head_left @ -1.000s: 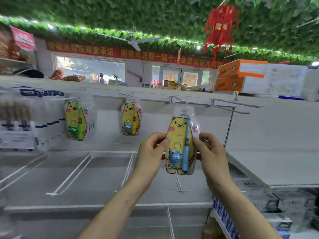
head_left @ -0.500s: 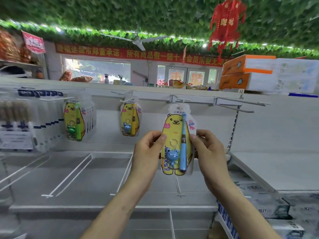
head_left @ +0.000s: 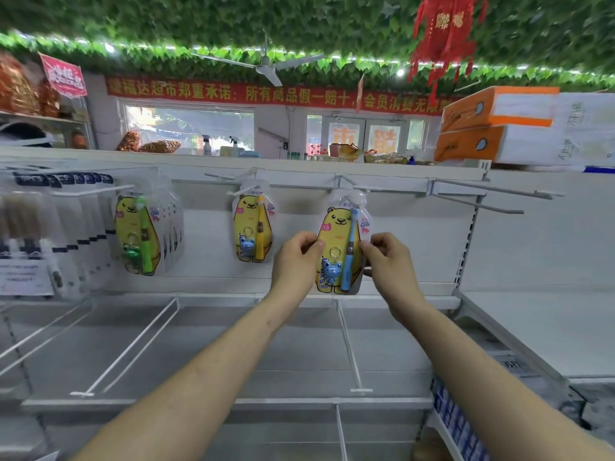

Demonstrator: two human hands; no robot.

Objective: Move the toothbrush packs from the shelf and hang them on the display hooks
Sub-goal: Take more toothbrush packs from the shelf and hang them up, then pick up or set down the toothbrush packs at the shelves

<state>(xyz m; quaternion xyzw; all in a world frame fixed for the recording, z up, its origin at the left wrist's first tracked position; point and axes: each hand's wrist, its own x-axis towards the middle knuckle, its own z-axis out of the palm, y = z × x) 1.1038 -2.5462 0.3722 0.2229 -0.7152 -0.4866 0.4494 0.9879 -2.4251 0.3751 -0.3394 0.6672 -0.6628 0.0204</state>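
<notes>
1 glossy, bear-shaped plastic toothbrush pk (head_left: pixel 340 234)

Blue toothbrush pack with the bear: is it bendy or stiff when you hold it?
Probably fairly stiff: the blue toothbrush pack looks flat though the left hand and right hand only pinch its edges. Likely light, since two pinches seem enough. Its glossy plastic could be slippery.

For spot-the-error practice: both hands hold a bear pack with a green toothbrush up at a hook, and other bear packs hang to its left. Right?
No. The head view shows the toothbrush in the pack held by the left hand and right hand is blue, not green. The rest stands.
</notes>
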